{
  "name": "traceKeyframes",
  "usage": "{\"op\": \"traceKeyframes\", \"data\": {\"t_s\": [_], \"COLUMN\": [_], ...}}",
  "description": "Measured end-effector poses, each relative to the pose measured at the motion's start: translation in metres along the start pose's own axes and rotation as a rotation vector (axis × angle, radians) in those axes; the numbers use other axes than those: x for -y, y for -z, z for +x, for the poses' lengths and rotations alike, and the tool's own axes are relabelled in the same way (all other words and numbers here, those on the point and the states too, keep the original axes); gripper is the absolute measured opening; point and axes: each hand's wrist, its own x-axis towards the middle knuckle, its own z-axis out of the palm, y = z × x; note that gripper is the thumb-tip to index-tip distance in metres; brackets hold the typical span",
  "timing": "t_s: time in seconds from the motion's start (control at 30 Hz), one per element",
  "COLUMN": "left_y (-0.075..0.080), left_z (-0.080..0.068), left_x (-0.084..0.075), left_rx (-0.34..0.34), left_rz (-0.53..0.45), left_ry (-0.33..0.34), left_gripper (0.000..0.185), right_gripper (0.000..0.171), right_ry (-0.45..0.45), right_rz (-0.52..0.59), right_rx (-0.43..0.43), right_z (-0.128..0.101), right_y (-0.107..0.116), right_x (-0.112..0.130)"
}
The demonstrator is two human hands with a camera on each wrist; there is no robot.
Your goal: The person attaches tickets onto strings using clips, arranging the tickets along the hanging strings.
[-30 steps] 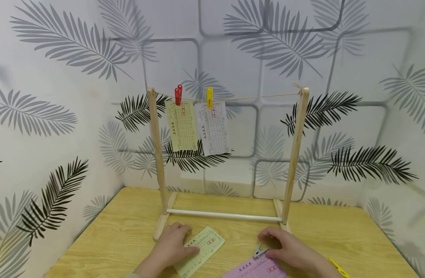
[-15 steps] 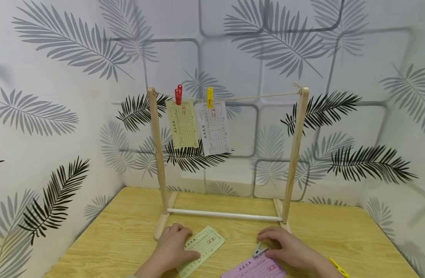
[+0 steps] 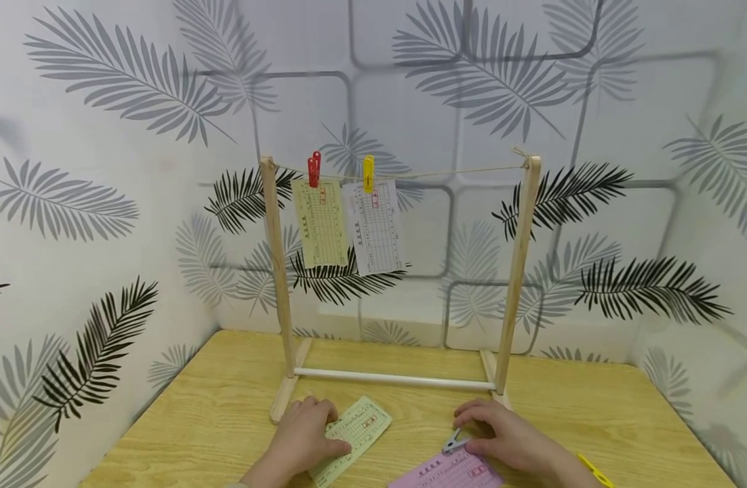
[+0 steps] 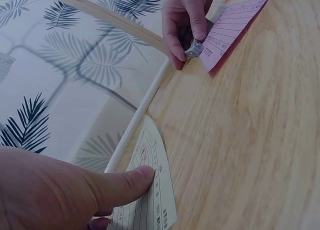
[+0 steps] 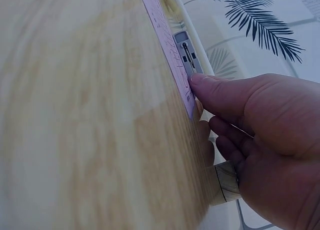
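Observation:
My left hand [image 3: 305,437] pinches a pale green printed paper slip [image 3: 362,430], thumb on top and fingers hidden underneath. In the left wrist view the slip [image 4: 156,190] bends under the thumb. My right hand [image 3: 501,434] holds a grey clothespin [image 3: 454,444] between thumb and fingers. The clothespin sits at the upper edge of a pink printed slip [image 3: 449,472] by the front of the table. From the right wrist, the thumb rests against the clothespin's [image 5: 186,51] near end, and the pink slip [image 5: 172,53] lies alongside.
Behind my hands stands a wooden frame [image 3: 518,271] with a white crossbar [image 3: 394,379] and a string [image 3: 465,171]. A red clothespin [image 3: 314,171] holds a yellow slip [image 3: 320,227]; a yellow clothespin [image 3: 369,174] holds a white slip [image 3: 376,234]. Another yellow clothespin [image 3: 595,470] lies at right.

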Motion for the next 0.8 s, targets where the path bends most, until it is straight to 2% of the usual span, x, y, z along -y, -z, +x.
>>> {"op": "traceKeyframes", "data": {"t_s": [0.17,0.33,0.6,0.8], "left_y": [0.001,0.002,0.002,0.002], "left_z": [0.0,0.0,0.001,0.001], "left_x": [-0.003,-0.005,-0.002,-0.001], "left_rx": [-0.002,0.005,0.019,0.028], "left_rz": [0.043,0.06,0.007,-0.027], "left_ry": [0.0,0.03,0.037,0.015], "left_gripper": [0.057,0.056,0.049,0.046], "right_gripper": [0.026,0.024,0.023,0.023], "right_ry": [-0.081,-0.093,-0.053,-0.093], "right_rz": [0.047,0.071,0.049,0.087], "right_rx": [0.013,0.021,0.02,0.014], "right_z": [0.001,0.002,0.002,0.001], "right_y": [0.001,0.002,0.004,0.003], "right_x": [0.005,0.009,0.011,0.014]}}
